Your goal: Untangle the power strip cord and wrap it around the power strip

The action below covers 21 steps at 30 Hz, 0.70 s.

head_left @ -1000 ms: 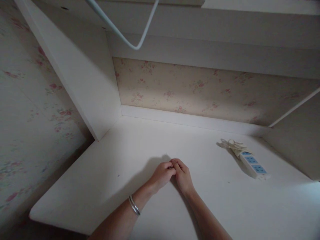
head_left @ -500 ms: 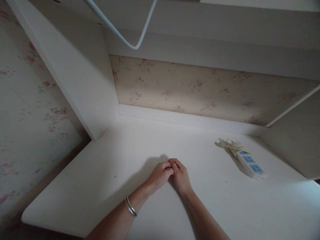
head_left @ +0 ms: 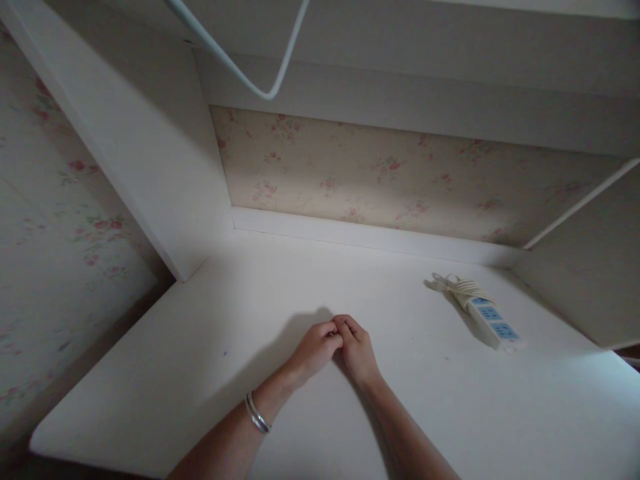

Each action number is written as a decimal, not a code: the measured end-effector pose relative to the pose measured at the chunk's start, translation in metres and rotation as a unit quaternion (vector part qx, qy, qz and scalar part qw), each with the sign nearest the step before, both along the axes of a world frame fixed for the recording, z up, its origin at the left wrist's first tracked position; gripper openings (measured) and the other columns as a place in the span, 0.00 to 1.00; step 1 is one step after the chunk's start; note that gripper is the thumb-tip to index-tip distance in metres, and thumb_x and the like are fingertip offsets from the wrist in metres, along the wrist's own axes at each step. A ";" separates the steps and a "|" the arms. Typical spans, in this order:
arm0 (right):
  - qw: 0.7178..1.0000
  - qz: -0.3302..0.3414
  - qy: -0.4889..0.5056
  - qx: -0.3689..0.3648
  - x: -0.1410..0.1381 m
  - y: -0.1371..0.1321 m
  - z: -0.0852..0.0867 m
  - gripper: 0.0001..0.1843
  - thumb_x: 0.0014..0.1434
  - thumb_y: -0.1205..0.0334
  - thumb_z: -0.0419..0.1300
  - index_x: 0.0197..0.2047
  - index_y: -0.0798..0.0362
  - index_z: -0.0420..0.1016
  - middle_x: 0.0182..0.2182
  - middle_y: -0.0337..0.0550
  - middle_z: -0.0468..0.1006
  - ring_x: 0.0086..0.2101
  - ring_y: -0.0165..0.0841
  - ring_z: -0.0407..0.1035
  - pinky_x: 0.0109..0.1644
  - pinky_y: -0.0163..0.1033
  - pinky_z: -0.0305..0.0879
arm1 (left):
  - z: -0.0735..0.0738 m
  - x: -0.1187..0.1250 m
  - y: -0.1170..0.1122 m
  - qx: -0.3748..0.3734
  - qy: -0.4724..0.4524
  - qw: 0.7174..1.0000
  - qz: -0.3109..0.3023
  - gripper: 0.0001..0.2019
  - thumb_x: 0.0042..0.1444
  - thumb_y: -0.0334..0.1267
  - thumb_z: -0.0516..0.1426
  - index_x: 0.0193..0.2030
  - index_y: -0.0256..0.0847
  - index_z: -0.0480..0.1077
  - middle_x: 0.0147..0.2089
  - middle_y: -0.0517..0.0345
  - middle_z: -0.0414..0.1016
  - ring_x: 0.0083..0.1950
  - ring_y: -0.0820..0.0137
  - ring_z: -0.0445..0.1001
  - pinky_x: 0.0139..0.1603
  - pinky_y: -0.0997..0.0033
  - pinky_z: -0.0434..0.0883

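My left hand [head_left: 316, 347], with two silver bangles [head_left: 257, 413] at the wrist, is closed with its fingers curled in. Against it rests my right hand [head_left: 357, 350], also closed, its thumb and fingertips meeting those of the left. Both hands are together on or just above the middle of the white desktop [head_left: 280, 280]. No object shows in or between them, though the palms are turned from view. Off to the right lies a white power strip [head_left: 493, 323] with blue sockets, its cord [head_left: 467, 289] bundled around its far end.
White side panels [head_left: 145, 147] and a dark-sided panel [head_left: 595, 267] flank the desktop. Overhead is a shelf [head_left: 400, 93], with a pale bent rod or cable [head_left: 270, 93] hanging in front. Behind is flowered wallpaper [head_left: 325, 167]. The desktop's rounded corner [head_left: 37, 440] is at the lower left.
The view has shifted slightly, so the scene sits a little further left. Both hands keep the same joined pose.
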State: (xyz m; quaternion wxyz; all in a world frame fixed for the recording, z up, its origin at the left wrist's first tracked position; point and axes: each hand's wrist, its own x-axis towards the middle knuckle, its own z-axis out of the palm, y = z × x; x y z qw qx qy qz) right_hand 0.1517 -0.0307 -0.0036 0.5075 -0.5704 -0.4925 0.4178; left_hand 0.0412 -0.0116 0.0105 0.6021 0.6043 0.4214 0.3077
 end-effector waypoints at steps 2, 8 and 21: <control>1.000 -0.003 -0.005 -0.002 -0.002 -0.002 0.002 0.18 0.60 0.48 0.52 0.31 0.53 0.73 0.27 0.38 0.73 0.31 0.32 0.65 0.36 0.35 0.59 | 0.000 0.000 0.000 0.003 -0.001 1.000 -0.005 0.09 0.46 0.32 0.51 0.31 0.35 0.72 0.29 0.59 0.71 0.32 0.71 0.66 0.31 0.73 0.59; 0.989 -0.051 -0.126 0.050 0.019 -0.010 0.000 0.17 0.61 0.49 0.50 0.36 0.52 0.73 0.33 0.43 0.74 0.35 0.35 0.67 0.41 0.38 0.62 | 0.002 0.000 0.003 0.043 0.038 0.998 -0.019 0.09 0.49 0.36 0.52 0.28 0.36 0.72 0.28 0.59 0.71 0.33 0.71 0.67 0.33 0.73 0.59; 0.740 -0.307 -0.588 -0.110 0.286 -0.008 0.035 0.39 0.53 0.42 0.56 0.64 0.51 0.57 0.63 0.65 0.51 0.59 0.63 0.49 0.50 0.62 0.51 | -0.002 0.000 0.005 0.059 0.050 0.997 -0.013 0.11 0.50 0.40 0.53 0.32 0.36 0.75 0.32 0.57 0.76 0.37 0.68 0.71 0.38 0.72 0.63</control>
